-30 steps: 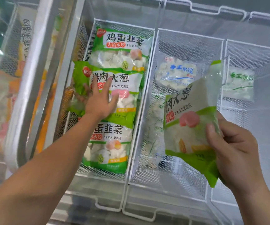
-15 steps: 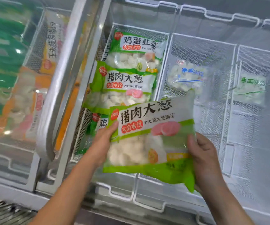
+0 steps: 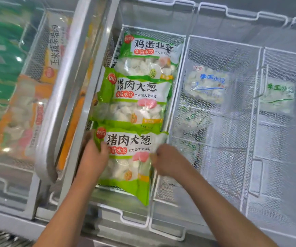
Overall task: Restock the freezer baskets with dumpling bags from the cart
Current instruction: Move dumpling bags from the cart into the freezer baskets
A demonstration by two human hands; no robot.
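Both hands pinch the nearest green dumpling bag (image 3: 129,161) — the left hand (image 3: 93,157) on its left edge, the right hand (image 3: 168,160) on its right edge — as it lies at the near end of the white mesh basket (image 3: 176,97). It reads 猪肉大葱, 大馅水饺. Behind it lie a second 猪肉大葱 bag (image 3: 134,100) and a 鸡蛋韭菜 bag (image 3: 149,56). The next basket holds a clear 手工水饺 bag (image 3: 207,84).

Both hands grip a green dumpling bag (image 3: 127,157) at the near end of a wire basket (image 3: 177,97). The left hand (image 3: 93,159) holds its left edge, the right hand (image 3: 168,160) its right.
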